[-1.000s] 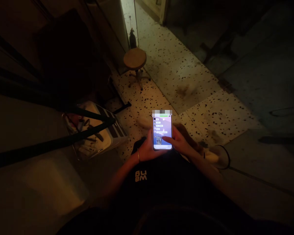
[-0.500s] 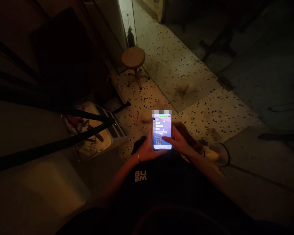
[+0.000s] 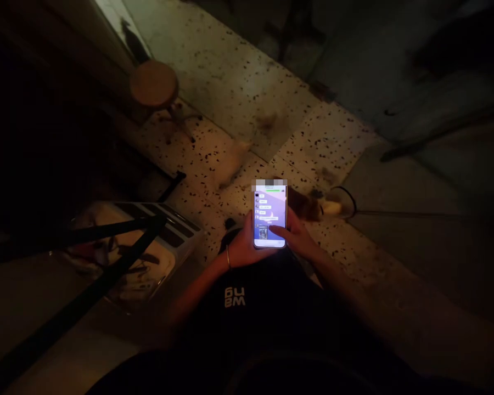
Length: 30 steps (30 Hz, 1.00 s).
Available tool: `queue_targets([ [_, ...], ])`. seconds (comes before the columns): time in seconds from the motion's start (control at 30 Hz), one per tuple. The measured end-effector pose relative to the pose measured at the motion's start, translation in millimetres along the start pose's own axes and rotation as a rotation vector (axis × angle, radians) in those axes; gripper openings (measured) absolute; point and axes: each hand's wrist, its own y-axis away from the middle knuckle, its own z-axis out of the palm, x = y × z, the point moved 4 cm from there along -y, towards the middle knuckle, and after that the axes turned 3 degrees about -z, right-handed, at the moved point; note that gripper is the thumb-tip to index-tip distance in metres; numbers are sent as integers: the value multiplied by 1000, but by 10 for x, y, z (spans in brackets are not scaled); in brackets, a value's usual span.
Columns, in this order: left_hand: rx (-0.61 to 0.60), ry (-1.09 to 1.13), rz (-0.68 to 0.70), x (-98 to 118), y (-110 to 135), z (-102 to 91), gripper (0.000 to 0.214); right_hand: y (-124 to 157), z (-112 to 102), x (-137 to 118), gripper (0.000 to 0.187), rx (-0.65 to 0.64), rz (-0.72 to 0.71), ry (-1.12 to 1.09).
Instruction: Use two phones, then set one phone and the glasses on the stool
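Dim room, speckled terrazzo floor (image 3: 230, 148). Far left, a clear plastic tub (image 3: 185, 241) of jumbled items sits under black straps (image 3: 107, 233); beyond it, a round wooden stool (image 3: 153, 83). Centre, a smartphone (image 3: 269, 216), screen lit, rests in the left hand (image 3: 242, 244), fingers (image 3: 247, 227) curled around its edge. Right hand (image 3: 294, 236) beside it, index fingertip (image 3: 274, 229) touching the screen, other fingers unclear. Further right, a blurred pale object (image 3: 331, 206) on the floor.

I'm making out white letters (image 3: 234, 297), roughly "6u ew" and upside down from here, on the dark shirt (image 3: 263, 323) just below the grip; the chat lines on the phone (image 3: 270, 215) are too small to read.
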Motion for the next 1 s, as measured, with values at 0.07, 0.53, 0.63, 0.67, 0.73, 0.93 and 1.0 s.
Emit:
queue_targets([
  [0.07, -73, -28, 15, -35, -56, 2, 95, 85, -16, 41, 72, 77, -1, -17],
  [0.53, -212, -74, 14, -1, -278, 223, 95, 293, -219, 121, 64, 265, 5, -112],
  [0.63, -121, -69, 7, -18, -314, 366, 95, 198, -377, 97, 64, 181, 32, -88],
  [0.67, -87, -57, -6, -15, -339, 425, 94, 157, -440, 90, 64, 150, 30, -70],
  [0.73, -18, -32, -22, -3, -397, 544, 95, 68, -577, 96, 64, 95, 14, -34],
  [0.93, 323, -50, -63, -459, -157, 823, 109, -251, -911, 430, 69, -149, 148, -113],
  [1.0, 447, -162, -300, -921, 186, 984, 91, -390, -940, 572, 66, -233, 189, -79],
])
